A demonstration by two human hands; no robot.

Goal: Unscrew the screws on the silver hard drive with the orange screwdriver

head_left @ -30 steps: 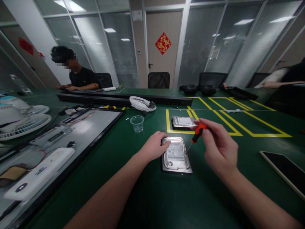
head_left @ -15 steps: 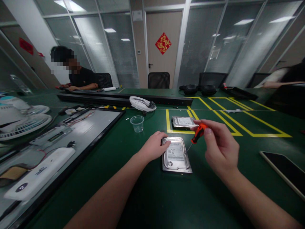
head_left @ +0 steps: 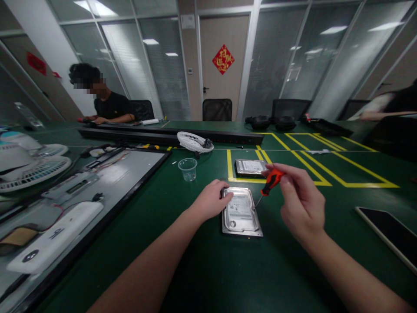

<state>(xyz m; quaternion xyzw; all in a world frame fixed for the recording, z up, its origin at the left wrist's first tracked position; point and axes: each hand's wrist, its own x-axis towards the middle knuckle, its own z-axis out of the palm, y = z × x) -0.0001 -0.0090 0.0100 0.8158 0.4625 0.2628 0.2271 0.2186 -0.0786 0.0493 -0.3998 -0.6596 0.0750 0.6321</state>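
A silver hard drive [head_left: 241,217] with a white label lies flat on the green table in front of me. My left hand [head_left: 213,199] grips its upper left edge, the thumb resting on the top face. In my right hand [head_left: 301,198] is a small red-and-black screwdriver [head_left: 272,181], held tilted by the handle. Its thin shaft reaches down to the drive's right edge; whether the tip sits in a screw is too small to tell. Behind, a second hard drive [head_left: 250,167] lies within yellow tape lines, its right end partly covered by my right fingers.
A clear plastic cup [head_left: 188,169] stands left of the drives, with a white fan grille [head_left: 194,142] behind it. A large panel with electronics [head_left: 130,174] fills the left side. At right lies a phone-like dark slab [head_left: 389,232]. A person [head_left: 112,106] sits across the table.
My right hand and the screwdriver handle have shifted very slightly. The hard drive and my left hand stay in place. The person across has moved their head a little.
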